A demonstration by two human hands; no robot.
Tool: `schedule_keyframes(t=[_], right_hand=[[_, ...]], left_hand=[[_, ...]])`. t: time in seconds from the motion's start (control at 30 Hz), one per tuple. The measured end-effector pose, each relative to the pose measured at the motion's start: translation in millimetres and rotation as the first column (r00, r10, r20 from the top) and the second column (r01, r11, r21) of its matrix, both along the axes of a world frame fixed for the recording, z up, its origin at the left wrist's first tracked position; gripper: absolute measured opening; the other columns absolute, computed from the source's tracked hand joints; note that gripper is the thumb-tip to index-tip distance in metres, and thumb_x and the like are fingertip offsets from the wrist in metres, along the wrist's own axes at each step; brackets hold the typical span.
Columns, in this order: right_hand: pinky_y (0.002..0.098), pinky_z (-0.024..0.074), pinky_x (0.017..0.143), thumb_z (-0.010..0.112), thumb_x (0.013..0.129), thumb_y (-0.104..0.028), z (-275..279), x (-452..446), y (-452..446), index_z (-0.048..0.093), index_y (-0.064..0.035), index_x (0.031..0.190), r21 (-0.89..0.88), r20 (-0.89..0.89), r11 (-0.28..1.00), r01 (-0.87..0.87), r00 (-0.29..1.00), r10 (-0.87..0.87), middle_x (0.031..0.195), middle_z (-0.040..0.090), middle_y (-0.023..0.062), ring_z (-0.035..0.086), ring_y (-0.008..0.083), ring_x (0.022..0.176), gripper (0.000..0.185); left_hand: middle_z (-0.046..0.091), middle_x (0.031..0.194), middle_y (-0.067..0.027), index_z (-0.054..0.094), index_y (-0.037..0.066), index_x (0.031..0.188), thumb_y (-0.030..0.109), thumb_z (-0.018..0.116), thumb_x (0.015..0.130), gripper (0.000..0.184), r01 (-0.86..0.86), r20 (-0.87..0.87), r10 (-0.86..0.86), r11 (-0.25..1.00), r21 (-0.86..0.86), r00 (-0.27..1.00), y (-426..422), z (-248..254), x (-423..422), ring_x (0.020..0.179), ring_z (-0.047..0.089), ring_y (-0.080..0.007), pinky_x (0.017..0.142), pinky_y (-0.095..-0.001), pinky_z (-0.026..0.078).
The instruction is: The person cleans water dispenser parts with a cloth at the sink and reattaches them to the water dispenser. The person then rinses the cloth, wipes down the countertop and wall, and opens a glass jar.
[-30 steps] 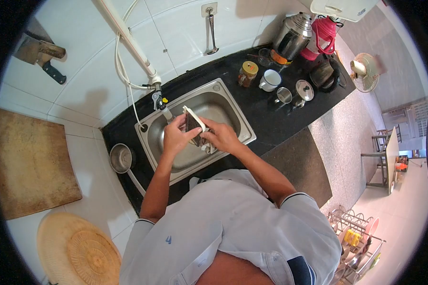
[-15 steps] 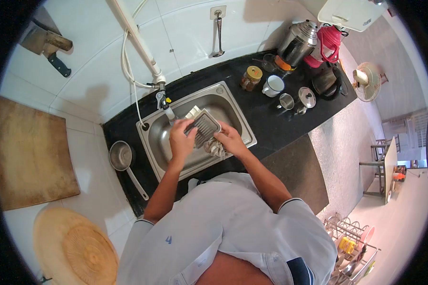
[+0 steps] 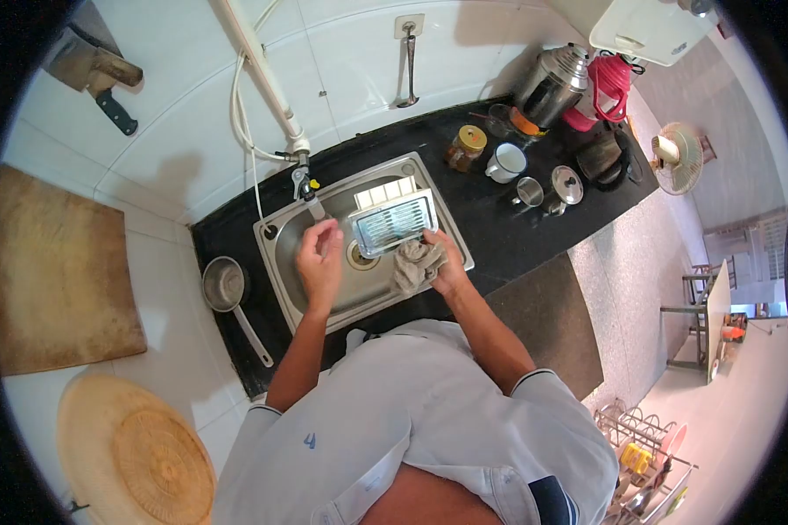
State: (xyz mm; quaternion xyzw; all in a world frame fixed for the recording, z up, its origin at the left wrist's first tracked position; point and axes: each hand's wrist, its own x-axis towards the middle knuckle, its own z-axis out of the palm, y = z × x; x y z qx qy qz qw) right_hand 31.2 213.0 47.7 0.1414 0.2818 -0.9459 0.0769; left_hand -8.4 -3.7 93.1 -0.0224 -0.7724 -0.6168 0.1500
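Over the steel sink (image 3: 299, 282), my right hand (image 3: 447, 262) grips a slatted rectangular rack (image 3: 394, 227) by its right corner. The rack has a pale rim and a cream-coloured part along its far side. A crumpled grey cloth (image 3: 417, 265) hangs from the same hand, below the rack. My left hand (image 3: 322, 260) is off the rack, under the faucet (image 3: 309, 192), with its fingers curled and apart and nothing in them.
On the black counter (image 3: 499, 254) stand a jar (image 3: 467, 147), a white mug (image 3: 505, 163), a metal cup (image 3: 527, 193), a lidded pot (image 3: 566, 185) and a kettle (image 3: 601, 160). A ladle-like pan (image 3: 225, 285) lies left of the sink.
My left hand has let go of the rack and moved left. The rack has turned so its slatted face shows, held by my right hand alone.
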Motion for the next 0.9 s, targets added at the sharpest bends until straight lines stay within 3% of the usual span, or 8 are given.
schedule_keyframes(t=[0.1, 0.2, 0.43, 0.53, 0.6, 0.7, 0.9], right_hand=[[0.0347, 0.0519, 0.080, 0.048, 0.093, -0.015, -3.7, -0.9, -3.4, 0.054, -0.0044, 0.110, -0.023, 0.027, 1.000, -0.010, 1.000, 0.010, 0.098, 0.062, 0.0086, 0.063, 0.0197, 0.086, 0.021], [0.0348, 0.0519, 0.080, 0.048, 0.093, -0.015, -5.3, 1.8, -7.2, 0.054, -0.0047, 0.108, -0.033, 0.050, 0.999, -0.012, 0.999, 0.014, 0.096, 0.062, 0.0085, 0.062, 0.0196, 0.086, 0.019], [0.0357, 0.0515, 0.080, 0.048, 0.093, -0.015, 10.2, 4.9, -11.0, 0.054, -0.0043, 0.108, -0.029, 0.031, 1.000, 0.004, 1.000, -0.003, 0.097, 0.063, 0.0089, 0.062, 0.0202, 0.088, 0.020], [0.0346, 0.0517, 0.080, 0.047, 0.093, -0.015, 1.4, 5.0, -9.4, 0.054, -0.0041, 0.110, -0.026, 0.018, 1.000, 0.001, 1.000, -0.001, 0.100, 0.063, 0.0091, 0.063, 0.0197, 0.089, 0.021], [0.0341, 0.0519, 0.079, 0.047, 0.093, -0.014, 2.2, 5.5, -11.3, 0.054, -0.0040, 0.110, -0.009, 0.013, 1.000, 0.002, 1.000, -0.002, 0.101, 0.063, 0.0093, 0.063, 0.0192, 0.089, 0.021], [0.0338, 0.0517, 0.080, 0.047, 0.093, -0.013, 16.2, 6.1, -15.1, 0.053, -0.0034, 0.113, 0.031, 0.005, 0.999, -0.010, 1.000, 0.010, 0.103, 0.062, 0.0099, 0.063, 0.0195, 0.090, 0.023], [0.0310, 0.0529, 0.075, 0.048, 0.093, -0.013, 17.1, 5.3, -21.0, 0.054, -0.0039, 0.112, 0.082, -0.004, 0.997, -0.004, 1.000, 0.005, 0.099, 0.064, 0.0081, 0.064, 0.0168, 0.083, 0.022]], left_hand=[[0.060, 0.092, -0.0092, 0.062, 0.000, 0.098, 0.001, 0.064, 0.081, 0.017, 0.052, 0.063, -0.054, 0.998, 0.026, 0.997, 2.8, -2.4, 6.5, 0.083, 0.060, -0.0150, 0.076, -0.0254, 0.048], [0.063, 0.088, -0.0085, 0.065, 0.000, 0.097, -0.001, 0.065, 0.079, 0.018, 0.052, -0.086, -0.064, 0.989, -0.136, 0.994, 10.7, 2.4, 11.5, 0.076, 0.062, -0.0139, 0.069, -0.0241, 0.050], [0.064, 0.086, -0.0081, 0.065, 0.002, 0.108, 0.000, 0.063, 0.081, 0.026, 0.011, -0.083, -0.018, 0.996, -0.090, 0.996, 16.0, 1.7, 11.1, 0.075, 0.062, -0.0141, 0.070, -0.0254, 0.049], [0.062, 0.093, -0.0100, 0.065, 0.003, 0.106, 0.000, 0.065, 0.079, 0.027, 0.029, -0.061, -0.040, 0.986, -0.162, 0.997, 17.9, 9.9, 12.3, 0.082, 0.062, -0.0189, 0.075, -0.0290, 0.050], [0.055, 0.108, -0.0127, 0.066, 0.005, 0.102, 0.000, 0.068, 0.075, 0.028, 0.003, -0.211, -0.107, 0.897, -0.442, 0.972, 20.9, 17.7, 15.1, 0.095, 0.059, -0.0252, 0.081, -0.0335, 0.049], [0.044, 0.121, -0.0144, 0.064, 0.006, 0.103, 0.000, 0.071, 0.070, 0.034, 0.093, -0.097, -0.155, 0.879, -0.467, 0.983, 21.4, 4.9, 13.9, 0.105, 0.053, -0.0298, 0.084, -0.0362, 0.047], [0.040, 0.122, -0.0169, 0.059, 0.006, 0.103, 0.001, 0.076, 0.064, 0.043, 0.076, -0.046, -0.111, 0.879, -0.471, 0.993, 27.0, -2.8, 15.8, 0.104, 0.052, -0.0326, 0.083, -0.0378, 0.047]])
